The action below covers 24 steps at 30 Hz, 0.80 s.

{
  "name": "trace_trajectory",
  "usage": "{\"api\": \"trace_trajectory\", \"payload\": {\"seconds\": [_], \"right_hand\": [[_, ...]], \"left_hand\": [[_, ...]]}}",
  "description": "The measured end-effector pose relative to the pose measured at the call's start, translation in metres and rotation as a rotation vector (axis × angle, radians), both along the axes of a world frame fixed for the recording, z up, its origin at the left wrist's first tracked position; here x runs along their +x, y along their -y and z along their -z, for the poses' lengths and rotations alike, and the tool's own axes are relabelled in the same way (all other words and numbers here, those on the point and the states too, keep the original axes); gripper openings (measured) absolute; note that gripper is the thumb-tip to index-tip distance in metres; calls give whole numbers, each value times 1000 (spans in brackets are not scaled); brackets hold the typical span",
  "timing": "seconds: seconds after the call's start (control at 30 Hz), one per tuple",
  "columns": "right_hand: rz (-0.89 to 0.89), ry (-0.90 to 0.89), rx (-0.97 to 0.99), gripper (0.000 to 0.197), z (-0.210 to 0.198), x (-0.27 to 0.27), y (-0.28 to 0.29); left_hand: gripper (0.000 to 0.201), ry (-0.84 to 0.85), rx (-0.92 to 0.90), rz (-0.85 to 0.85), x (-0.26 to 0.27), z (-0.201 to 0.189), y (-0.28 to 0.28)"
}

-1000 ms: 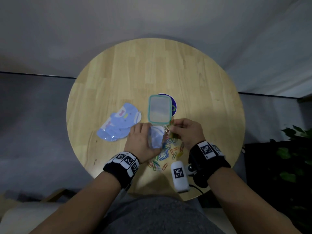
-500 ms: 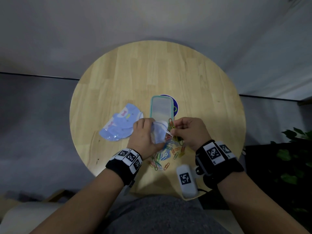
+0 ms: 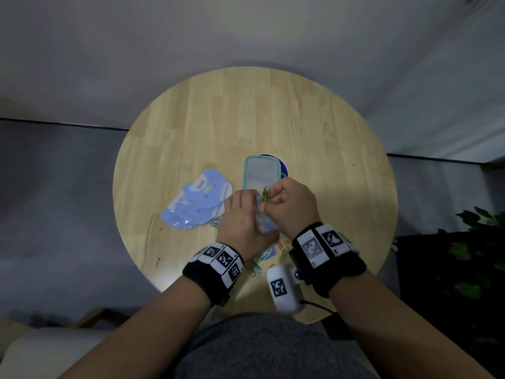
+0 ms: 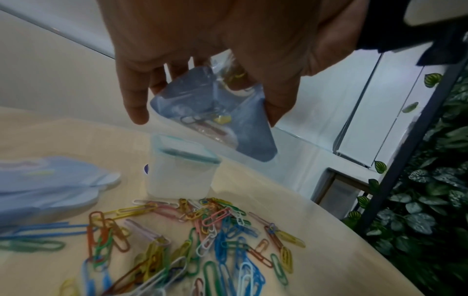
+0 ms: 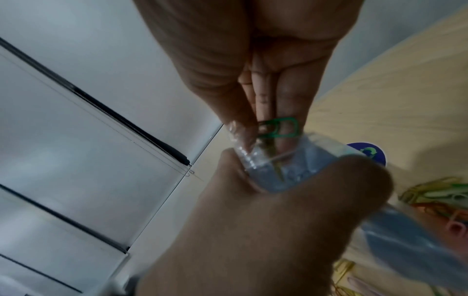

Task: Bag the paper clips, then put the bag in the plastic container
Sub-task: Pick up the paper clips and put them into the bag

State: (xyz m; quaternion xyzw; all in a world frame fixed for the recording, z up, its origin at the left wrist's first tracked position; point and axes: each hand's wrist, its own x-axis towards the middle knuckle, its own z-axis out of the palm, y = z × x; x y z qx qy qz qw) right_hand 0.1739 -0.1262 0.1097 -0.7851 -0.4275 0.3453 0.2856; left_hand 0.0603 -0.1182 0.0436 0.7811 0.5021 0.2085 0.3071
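Left hand [image 3: 241, 214] gripping bag [image 4: 215, 112] open, right hand [image 3: 292, 206] pinching clips [image 5: 278, 128] at its mouth, pile [image 4: 202, 240] below, container [image 3: 261, 175] just beyond.

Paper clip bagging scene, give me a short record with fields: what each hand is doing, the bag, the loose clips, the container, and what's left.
left hand: grips the small blue bag, mouth held open
right hand: pinches a few paper clips at the bag's mouth
bag contents: some clips already inside
loose clips: a colourful pile lies on the round table
plastic container: stands upright beyond the pile, teal-rimmed lid on
spare bags: lie flat to the left
remaining: bag the pile, then put the bag in the container
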Motion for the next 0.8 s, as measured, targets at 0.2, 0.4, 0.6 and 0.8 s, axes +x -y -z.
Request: {"api": "trace_trajectory", "payload": {"seconds": [0.2, 0.4, 0.6, 0.8], "right_hand": [[-19, -117, -31, 24, -5, 2, 8], [170, -333, 182, 23, -7, 7, 9], [195, -53, -207, 29, 56, 58, 21], [-112, 199, -613, 85, 109, 48, 51]], "left_hand": [[76, 35, 7, -38, -1, 6, -3], [81, 55, -36, -32, -2, 7, -5], [92, -9, -158, -55, -16, 6, -7], [82, -76, -175, -114, -46, 17, -8]]}}
